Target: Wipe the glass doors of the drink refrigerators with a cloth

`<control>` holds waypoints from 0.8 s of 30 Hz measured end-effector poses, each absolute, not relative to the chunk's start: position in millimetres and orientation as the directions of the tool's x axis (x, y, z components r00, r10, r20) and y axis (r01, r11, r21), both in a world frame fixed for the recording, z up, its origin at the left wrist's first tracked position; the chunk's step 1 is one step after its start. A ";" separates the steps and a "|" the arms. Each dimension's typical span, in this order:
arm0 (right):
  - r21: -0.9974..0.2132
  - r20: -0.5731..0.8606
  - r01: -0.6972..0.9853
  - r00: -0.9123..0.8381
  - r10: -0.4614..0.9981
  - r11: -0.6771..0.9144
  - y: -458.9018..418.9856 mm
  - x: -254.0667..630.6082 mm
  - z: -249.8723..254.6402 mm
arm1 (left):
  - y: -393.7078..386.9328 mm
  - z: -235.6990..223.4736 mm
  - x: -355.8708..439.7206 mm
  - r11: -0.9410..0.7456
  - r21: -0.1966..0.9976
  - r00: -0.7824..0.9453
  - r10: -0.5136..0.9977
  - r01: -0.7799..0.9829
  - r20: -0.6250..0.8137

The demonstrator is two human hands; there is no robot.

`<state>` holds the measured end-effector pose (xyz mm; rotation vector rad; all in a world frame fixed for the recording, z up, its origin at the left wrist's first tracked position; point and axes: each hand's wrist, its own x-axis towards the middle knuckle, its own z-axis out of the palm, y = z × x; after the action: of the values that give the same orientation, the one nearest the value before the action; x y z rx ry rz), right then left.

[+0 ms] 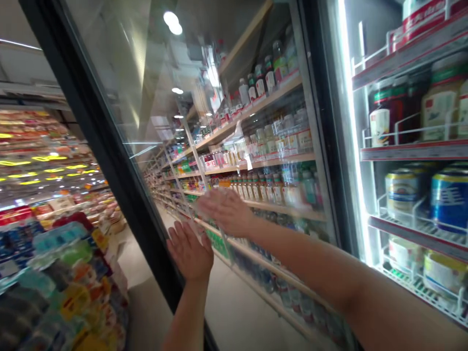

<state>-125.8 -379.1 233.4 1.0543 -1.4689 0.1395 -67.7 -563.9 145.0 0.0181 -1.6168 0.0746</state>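
Note:
The glass door point(175, 146) of a drinks fridge stands swung out in front of me, set in a black frame point(104, 141). With fingers raised and spread, my left hand point(192, 251) is at the inner side of the glass, close to the black frame. Further right and a little higher is my right hand point(228, 212), its fingers stretched out flat over the glass and slightly blurred. Neither palm shows a held object. Whether the right hand presses on the glass or hovers just off it, I cannot tell.
Lit fridge shelves at the right hold bottles point(380, 119), blue cans point(449, 200) and tubs point(444, 273) behind wire rails. Shelves of bottles point(256, 187) appear in the glass. Stacked packaged goods point(69, 273) stand left of the door, beside the pale floor point(137, 273).

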 end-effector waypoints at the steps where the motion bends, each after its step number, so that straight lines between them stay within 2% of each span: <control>1: 0.578 0.769 -0.647 0.226 -0.599 0.497 -382.2 -124.8 221.3 | -563.9 145.4 -67.9 0.998 -0.039 -0.043 0.037 -0.045 0.998; 3: 0.638 0.705 -0.629 0.246 -0.665 0.444 -378.0 -125.9 211.1 | -563.8 146.0 -68.5 1.000 -0.026 -0.038 0.026 -0.016 0.999; 4: 0.602 0.740 -0.628 0.207 -0.640 0.493 -371.1 -127.1 212.5 | -563.8 146.2 -68.9 1.000 -0.016 -0.038 0.016 0.001 0.999; 8: 0.227 0.952 -0.595 -0.031 -0.304 0.771 -340.6 -128.0 220.4 | -564.6 145.8 -70.5 0.998 0.009 -0.029 -0.007 0.061 1.000; 9: 0.189 0.961 -0.588 -0.054 -0.271 0.787 -337.4 -126.9 214.9 | -565.0 145.6 -70.6 0.998 0.007 -0.029 -0.005 0.069 1.000; 10: 0.229 0.949 -0.593 -0.041 -0.313 0.772 -335.6 -125.7 206.3 | -565.4 145.4 -70.6 0.997 0.007 -0.028 -0.005 0.074 1.000; 13: 0.551 0.773 -0.610 0.117 -0.623 0.570 -328.1 -125.5 178.8 | -565.8 145.6 -69.7 0.997 0.007 -0.029 -0.005 0.075 1.000; 14: 0.595 0.729 -0.607 0.133 -0.671 0.527 -321.3 -127.3 175.2 | -565.6 145.7 -69.3 0.998 0.005 -0.030 -0.003 0.070 1.000; 15: 0.577 0.740 -0.607 0.105 -0.664 0.547 -311.9 -130.2 175.7 | -565.3 145.8 -69.0 0.998 0.005 -0.031 -0.003 0.064 1.000; 16: 0.489 0.806 -0.604 0.037 -0.591 0.629 -300.7 -133.7 179.7 | -565.0 146.0 -68.8 0.998 0.006 -0.032 -0.004 0.059 0.999; 17: 0.341 0.890 -0.585 -0.050 -0.453 0.736 -288.8 -137.5 185.4 | -564.6 146.0 -68.7 0.998 0.008 -0.035 -0.006 0.057 0.999; 19: -0.014 0.979 -0.500 -0.183 -0.089 0.866 -269.1 -144.1 194.1 | -563.8 146.0 -68.7 0.998 0.017 -0.039 -0.015 0.057 0.999; 20: -0.133 0.976 -0.461 -0.214 0.035 0.877 -263.3 -146.2 193.4 | -563.4 146.0 -68.7 0.998 0.023 -0.040 -0.020 0.059 0.999; 21: -0.164 0.973 -0.448 -0.221 0.069 0.879 -260.6 -147.3 188.2 | -563.0 146.0 -68.6 0.998 0.025 -0.045 -0.022 0.059 0.999; 22: -0.099 0.979 -0.466 -0.205 0.001 0.879 -260.5 -147.5 179.0 | -562.6 146.0 -68.2 0.998 0.023 -0.046 -0.020 0.057 0.999; 24: 0.221 0.932 -0.555 -0.120 -0.341 0.802 -263.6 -145.7 155.1 | -561.4 146.3 -66.9 0.999 0.017 -0.047 -0.015 0.045 0.999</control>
<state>-145.7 -263.6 155.1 0.7011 -1.7288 0.2108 -66.9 -561.4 146.3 -0.0239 -1.6171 -0.0485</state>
